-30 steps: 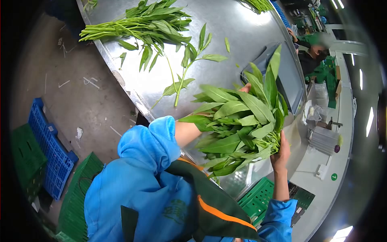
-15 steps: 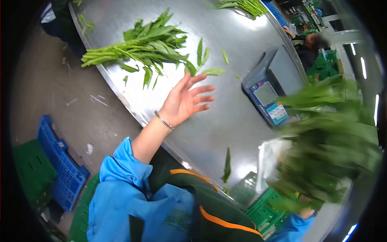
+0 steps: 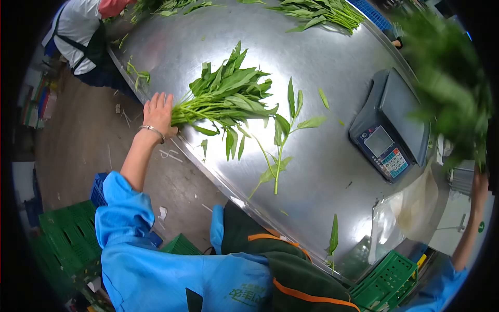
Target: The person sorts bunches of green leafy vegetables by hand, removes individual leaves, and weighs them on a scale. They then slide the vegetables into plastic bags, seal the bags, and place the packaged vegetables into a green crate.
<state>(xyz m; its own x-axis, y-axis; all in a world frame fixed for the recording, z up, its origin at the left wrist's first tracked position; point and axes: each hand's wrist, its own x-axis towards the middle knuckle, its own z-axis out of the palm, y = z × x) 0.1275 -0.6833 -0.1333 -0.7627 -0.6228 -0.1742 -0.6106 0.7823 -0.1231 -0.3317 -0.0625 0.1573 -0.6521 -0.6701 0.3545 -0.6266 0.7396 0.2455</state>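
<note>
My left hand [image 3: 158, 114] lies over the stem ends of a bunch of leafy greens [image 3: 228, 96] at the near-left edge of the metal table [image 3: 312, 161]; its fingers are stretched out over the stems. At the far right my right hand [image 3: 479, 182] is raised, closed round the stems of a second bunch of greens [image 3: 447, 78], which is blurred by motion. A loose sprig [image 3: 279, 166] lies beside the first bunch. The grey scale [image 3: 390, 130] stands left of the raised greens.
More greens [image 3: 332, 13] lie at the table's far side. A co-worker [image 3: 83, 36] stands at the upper left. Clear plastic bags [image 3: 405, 210] rest at the right edge, above a green crate [image 3: 384, 278]. Green crates [image 3: 73, 234] stand on the floor at left.
My left hand has moved left onto the bunch's stems. My right hand has lifted its greens up and to the right. A loose sprig now shows beside the bunch; the view has shifted.
</note>
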